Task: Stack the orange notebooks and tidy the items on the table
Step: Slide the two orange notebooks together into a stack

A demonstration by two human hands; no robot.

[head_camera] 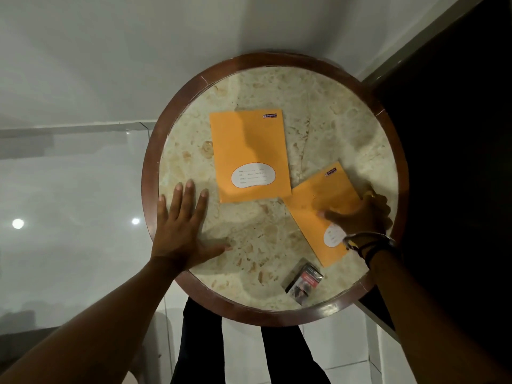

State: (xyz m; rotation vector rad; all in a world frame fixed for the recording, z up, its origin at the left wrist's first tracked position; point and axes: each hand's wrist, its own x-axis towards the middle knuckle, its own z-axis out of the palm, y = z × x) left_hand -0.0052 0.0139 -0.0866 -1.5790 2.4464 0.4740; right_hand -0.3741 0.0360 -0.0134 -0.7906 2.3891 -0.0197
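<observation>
Left hand (182, 231): nearest the camera with its forearm; lies flat, palm down, fingers spread, on the bare stone of the counter (249, 234) near its left rim; grasps nothing.
Right hand (360, 214): fingers curled down onto the tilted notebook, pressing its cover; dark bands circle the wrist; whether the thumb hooks under the edge I cannot tell.
Tilted orange notebook (313, 206): under the right hand, lying flat, turned at an angle, its white label partly hidden by the wrist.
Upright orange notebook (246, 151): between the two hands and beyond them, flat on the counter, label facing up; its near right corner touches or just overlaps the tilted notebook's corner.
Small packet (303, 281): just nearer than the right wrist, by the counter's near rim, apart from both notebooks.
Counter rim: dark wooden ring around pale mottled stone.
</observation>
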